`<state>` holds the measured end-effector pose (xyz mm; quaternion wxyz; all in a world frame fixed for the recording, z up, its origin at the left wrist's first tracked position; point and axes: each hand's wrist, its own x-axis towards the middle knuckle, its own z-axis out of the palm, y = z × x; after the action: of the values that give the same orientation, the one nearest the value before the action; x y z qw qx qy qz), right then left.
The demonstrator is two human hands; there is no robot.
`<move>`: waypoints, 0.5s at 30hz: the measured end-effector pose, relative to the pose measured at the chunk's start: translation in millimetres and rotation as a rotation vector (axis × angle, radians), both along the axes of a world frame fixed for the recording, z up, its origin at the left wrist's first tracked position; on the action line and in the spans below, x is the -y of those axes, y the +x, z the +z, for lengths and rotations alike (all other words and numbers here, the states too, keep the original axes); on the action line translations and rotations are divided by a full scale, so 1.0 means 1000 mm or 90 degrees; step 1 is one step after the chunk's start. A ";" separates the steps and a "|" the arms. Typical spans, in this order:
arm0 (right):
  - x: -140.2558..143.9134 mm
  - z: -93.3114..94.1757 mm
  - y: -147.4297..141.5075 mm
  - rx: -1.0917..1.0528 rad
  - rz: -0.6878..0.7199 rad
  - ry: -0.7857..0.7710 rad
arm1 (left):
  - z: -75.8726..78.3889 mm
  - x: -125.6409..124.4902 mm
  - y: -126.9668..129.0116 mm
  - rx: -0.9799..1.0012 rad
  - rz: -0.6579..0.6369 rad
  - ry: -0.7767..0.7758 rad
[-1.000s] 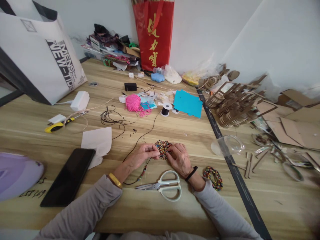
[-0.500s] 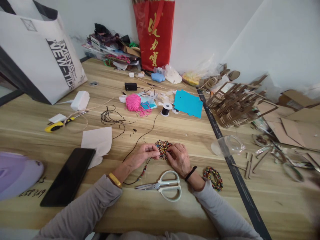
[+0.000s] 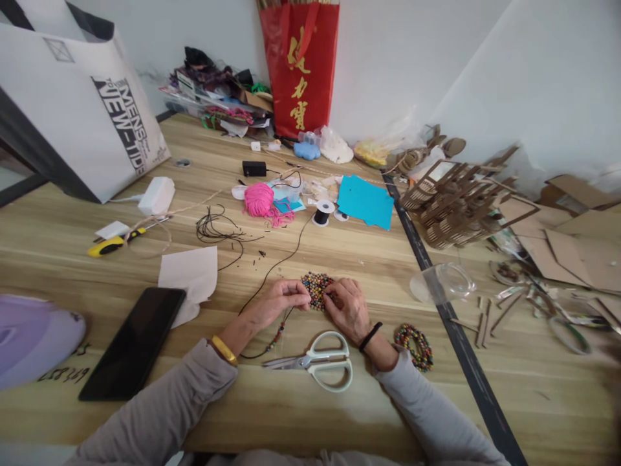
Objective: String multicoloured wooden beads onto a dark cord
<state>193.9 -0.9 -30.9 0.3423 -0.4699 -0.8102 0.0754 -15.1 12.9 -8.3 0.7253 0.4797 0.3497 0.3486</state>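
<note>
A pile of small multicoloured beads (image 3: pixel 316 288) lies on the wooden table between my hands. At its left edge, my left hand (image 3: pixel 276 303) pinches the end of a thin black cord (image 3: pixel 286 259), thumb against forefinger. Several beads are threaded on the cord (image 3: pixel 276 337), which hangs below this hand and runs back behind the wrist to a spool (image 3: pixel 323 212). My right hand (image 3: pixel 350 309) rests at the pile's right side, its fingertips drawn together among the beads; whatever they hold is too small to make out.
Scissors (image 3: pixel 315 362) with pale handles lie just below my hands. A coiled bead string (image 3: pixel 413 347) sits by my right wrist. Further left are a phone (image 3: pixel 133 343) and paper (image 3: pixel 189 278). Pink yarn (image 3: pixel 259 199), blue sheets (image 3: pixel 366 202) and brown wooden frames (image 3: pixel 456 200) stand farther back.
</note>
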 end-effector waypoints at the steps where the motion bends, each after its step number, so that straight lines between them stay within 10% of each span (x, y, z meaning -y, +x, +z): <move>1: 0.000 0.001 0.000 -0.017 0.005 0.003 | 0.000 0.000 0.000 -0.002 -0.001 0.003; 15: 0.016 0.016 -0.014 -0.259 0.143 -0.055 | 0.013 0.003 0.001 -0.107 -0.040 0.060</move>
<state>179.7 -17.0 -14.7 0.4675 -0.3660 -0.7678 0.2407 -14.1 10.2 4.9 0.6807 0.5512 0.3775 0.3005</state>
